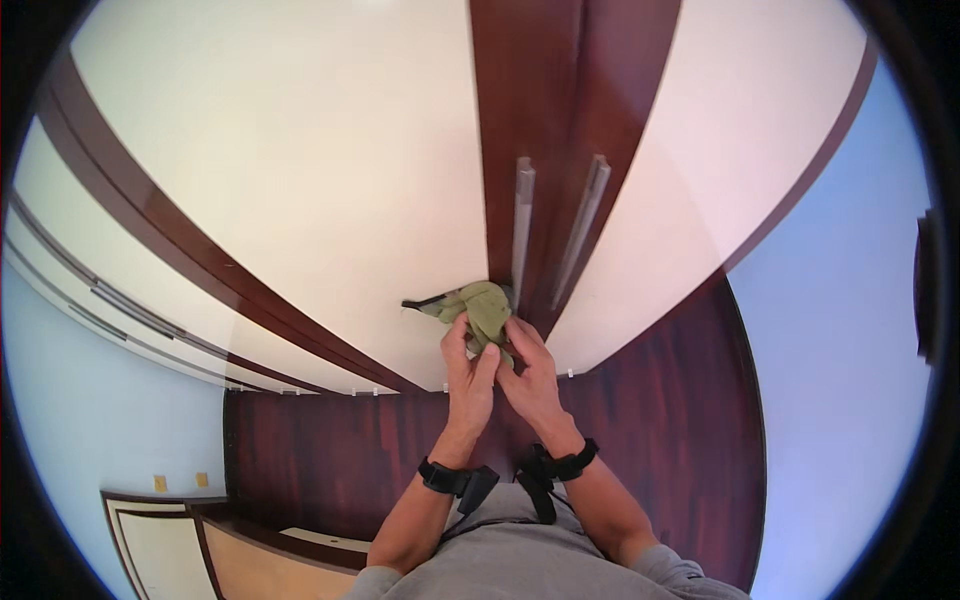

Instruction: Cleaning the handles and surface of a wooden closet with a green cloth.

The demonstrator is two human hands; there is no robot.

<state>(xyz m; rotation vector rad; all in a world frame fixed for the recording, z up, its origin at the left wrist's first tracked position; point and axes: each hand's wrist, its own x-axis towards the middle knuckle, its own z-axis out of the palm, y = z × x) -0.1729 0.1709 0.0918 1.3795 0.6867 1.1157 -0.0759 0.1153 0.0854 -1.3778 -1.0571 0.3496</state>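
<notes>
Head view: both hands meet at chest height in front of a wardrobe (300,180) with cream panels and dark red-brown trim. The left hand (468,372) and right hand (530,375) are each closed around a bunched olive-green cloth (483,308), held close to the two long metal door handles (520,225). The cloth looks crumpled, not spread or folded; the doors appear shut, so the work seems at an early stage.

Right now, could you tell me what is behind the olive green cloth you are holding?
Behind the olive green cloth is the dark wood strip between cream door panels, with two long metal handles. A dark object sticks out leftward; the cloth and both hands hide the rest.
</notes>
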